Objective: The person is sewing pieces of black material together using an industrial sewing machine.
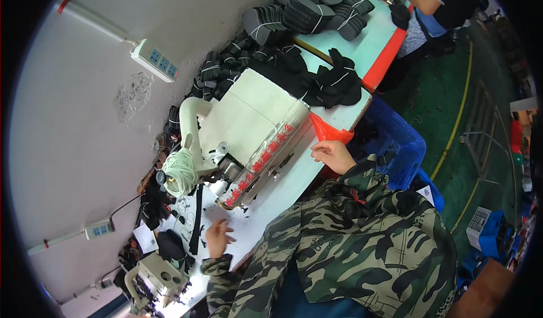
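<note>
Sewing machine (251, 120): one cream industrial machine with red-marked front, set lengthwise along the worktop (268, 205) near its front edge, probably to keep its working parts within reach.
Left grip (219, 239): over the worktop near its front edge, left of the machine; fingers loosely bent and apart, nothing seen in them.
Right grip (334, 155): over the front edge beside the machine's right end; thumb and fingers close together, but whether they pinch anything cannot be told.
Thread coil (180, 172): one, pale green, at the machine's left end, likely there to feed it.
Black strip (196, 219): one, lying between the machine's left end and the worktop's back edge.
Red-orange sheet (328, 130): one, by the right grip at the front edge, perhaps guiding pieces toward the crate.
Blue crate (404, 142): one large, below the front edge near the right end, presumably for catching pieces.
Grey bundles (308, 13): at least five on the farther worktop, tied with pale bands, apparently to keep stacks together.
Co-worker (435, 7): one, beside that farther worktop.
</note>
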`<state>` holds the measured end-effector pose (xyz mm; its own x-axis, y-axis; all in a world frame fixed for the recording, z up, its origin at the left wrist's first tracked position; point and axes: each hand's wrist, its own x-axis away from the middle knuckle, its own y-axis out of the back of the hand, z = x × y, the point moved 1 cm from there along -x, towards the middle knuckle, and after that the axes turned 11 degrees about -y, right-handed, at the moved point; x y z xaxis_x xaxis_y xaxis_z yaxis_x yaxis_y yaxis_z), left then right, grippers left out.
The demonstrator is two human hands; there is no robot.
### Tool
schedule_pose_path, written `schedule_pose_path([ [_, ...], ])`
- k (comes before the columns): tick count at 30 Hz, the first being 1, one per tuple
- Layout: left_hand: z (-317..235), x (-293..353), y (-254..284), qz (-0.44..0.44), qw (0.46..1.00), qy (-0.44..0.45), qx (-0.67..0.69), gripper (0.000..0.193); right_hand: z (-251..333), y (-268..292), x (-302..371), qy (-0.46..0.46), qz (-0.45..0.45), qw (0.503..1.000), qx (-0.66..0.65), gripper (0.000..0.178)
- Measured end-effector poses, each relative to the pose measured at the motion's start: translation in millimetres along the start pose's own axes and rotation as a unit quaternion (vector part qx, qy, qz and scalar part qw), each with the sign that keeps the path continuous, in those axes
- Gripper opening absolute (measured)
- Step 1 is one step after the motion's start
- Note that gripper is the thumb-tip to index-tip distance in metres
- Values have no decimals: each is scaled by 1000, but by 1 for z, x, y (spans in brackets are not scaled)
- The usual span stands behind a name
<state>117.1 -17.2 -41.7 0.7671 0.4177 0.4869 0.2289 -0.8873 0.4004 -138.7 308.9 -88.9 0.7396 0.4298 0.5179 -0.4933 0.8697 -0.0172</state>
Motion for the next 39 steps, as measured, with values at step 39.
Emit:
schedule_pose_path([
  [39,-10,-16,-105,-265,929,251,68,43,134,28,-254,21,-152,833,532,43],
])
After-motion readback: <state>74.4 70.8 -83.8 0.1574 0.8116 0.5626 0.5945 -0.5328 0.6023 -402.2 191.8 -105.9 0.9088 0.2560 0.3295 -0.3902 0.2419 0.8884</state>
